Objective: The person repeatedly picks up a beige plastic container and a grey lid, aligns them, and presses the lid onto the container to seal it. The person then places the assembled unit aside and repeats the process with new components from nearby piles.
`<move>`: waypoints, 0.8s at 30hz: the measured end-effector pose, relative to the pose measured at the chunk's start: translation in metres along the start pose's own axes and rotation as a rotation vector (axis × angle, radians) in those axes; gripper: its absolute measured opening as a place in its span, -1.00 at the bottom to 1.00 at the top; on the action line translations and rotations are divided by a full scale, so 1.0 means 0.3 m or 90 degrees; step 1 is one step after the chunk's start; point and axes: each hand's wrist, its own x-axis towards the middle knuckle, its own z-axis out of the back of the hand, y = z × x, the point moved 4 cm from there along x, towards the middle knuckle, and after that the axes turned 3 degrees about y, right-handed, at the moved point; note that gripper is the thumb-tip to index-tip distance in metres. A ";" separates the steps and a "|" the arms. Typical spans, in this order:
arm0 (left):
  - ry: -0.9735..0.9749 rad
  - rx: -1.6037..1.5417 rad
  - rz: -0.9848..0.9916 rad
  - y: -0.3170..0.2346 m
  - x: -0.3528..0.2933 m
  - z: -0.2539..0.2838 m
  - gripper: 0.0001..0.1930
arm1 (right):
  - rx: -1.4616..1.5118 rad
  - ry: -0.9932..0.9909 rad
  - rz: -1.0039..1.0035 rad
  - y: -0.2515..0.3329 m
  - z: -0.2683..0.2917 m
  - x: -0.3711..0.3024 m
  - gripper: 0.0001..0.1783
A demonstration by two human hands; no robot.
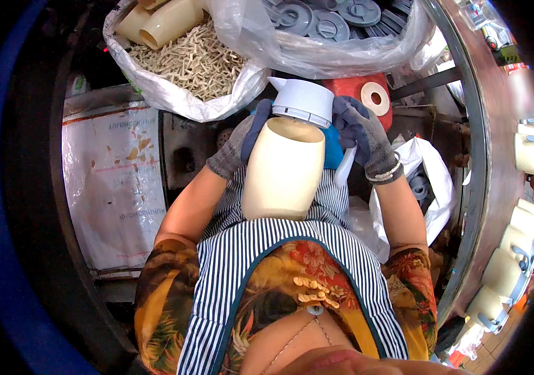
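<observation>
A cream jug body point(284, 172) rests upright in my lap, tilted a little, its round mouth facing away from me. Just beyond that mouth sits a pale blue jug top point(304, 102) with a pointed spout at the left. My gloved left hand point(245, 142) is closed against the upper left side of the body, its fingertips partly hidden behind it. At the right, my gloved right hand point(367, 134) grips the jug top, fingers bent around its edge. A pale handle point(345, 166) hangs below that hand. Whether top and body touch is hard to tell.
Ahead stands a white sack point(192, 112) with cream pellets and more bodies. A clear bag point(317, 62) holds grey-blue lids point(360, 11). Beside my right arm is a white bag point(445, 209) of grey parts. Finished-looking jugs point(503, 270) line the right bench. A wrapped board point(114, 206) lies left.
</observation>
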 end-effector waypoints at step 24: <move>0.055 0.110 0.058 -0.210 -0.006 -0.052 -0.30 | -0.032 -0.077 0.078 0.006 -0.052 -0.043 -0.70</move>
